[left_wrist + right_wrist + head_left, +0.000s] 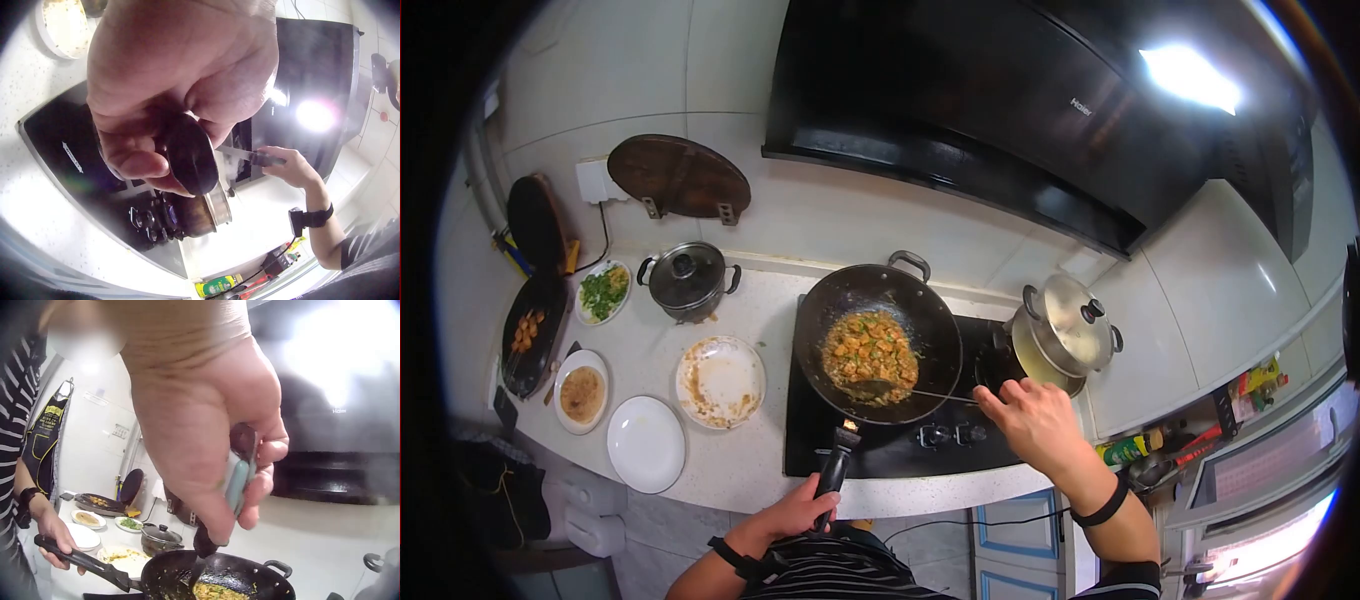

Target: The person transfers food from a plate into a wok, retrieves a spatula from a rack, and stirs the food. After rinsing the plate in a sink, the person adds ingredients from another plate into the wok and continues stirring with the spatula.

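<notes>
The left hand grips the black handle of a dark wok on the black stove; in the left wrist view its fingers curl round the handle end. Chopped, browned food with green bits lies in the wok. Held by the right hand, a long-handled spatula reaches in from the right, its head down in the food. In the right wrist view the right hand is wrapped round the spatula handle.
A steel pot with a glass lid stands right of the wok. To the left are a lidded pot, a soiled plate, a white plate, a plate of greens and an open pan. A range hood hangs above.
</notes>
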The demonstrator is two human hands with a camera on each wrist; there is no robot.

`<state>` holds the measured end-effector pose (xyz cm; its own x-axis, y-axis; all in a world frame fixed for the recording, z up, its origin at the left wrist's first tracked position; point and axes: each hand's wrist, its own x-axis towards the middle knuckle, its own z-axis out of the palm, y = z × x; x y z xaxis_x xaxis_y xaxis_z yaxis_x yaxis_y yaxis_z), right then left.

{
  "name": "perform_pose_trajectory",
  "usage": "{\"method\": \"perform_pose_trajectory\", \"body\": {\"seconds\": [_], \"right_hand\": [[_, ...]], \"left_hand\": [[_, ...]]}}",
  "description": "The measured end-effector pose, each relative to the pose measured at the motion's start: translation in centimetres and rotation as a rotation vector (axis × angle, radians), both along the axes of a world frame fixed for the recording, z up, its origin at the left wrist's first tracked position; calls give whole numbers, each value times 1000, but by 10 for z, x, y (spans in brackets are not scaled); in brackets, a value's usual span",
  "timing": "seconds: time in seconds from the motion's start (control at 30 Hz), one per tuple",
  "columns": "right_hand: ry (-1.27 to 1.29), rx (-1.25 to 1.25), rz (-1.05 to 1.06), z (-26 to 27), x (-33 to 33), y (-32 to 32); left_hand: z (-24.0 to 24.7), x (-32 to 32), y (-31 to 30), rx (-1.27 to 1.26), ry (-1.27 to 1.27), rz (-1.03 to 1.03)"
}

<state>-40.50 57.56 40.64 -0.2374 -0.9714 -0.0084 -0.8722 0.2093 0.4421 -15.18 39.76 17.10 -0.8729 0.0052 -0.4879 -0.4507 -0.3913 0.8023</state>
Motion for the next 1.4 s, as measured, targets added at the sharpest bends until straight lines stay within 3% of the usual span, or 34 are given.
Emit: {"method": "perform_pose_trajectory", "body": {"seconds": [0.2,0.4,0.9,1.17,1.4], "right_hand": [[53,-33,-92,35,-3,7],[40,-100,-142,-5,-19,1],[174,-98,-138,-1,-58,-6],[115,-185,-177,6,-80,-3],[-299,-157,-659,47,-74,13]], "left_hand": [[-2,0,0,-5,-5,-4],[-2,0,1,28,-17,13],[4,-1,1,-2,-24,28],[7,-1,1,3,-9,29],[-1,0,3,28,-7,41]]}}
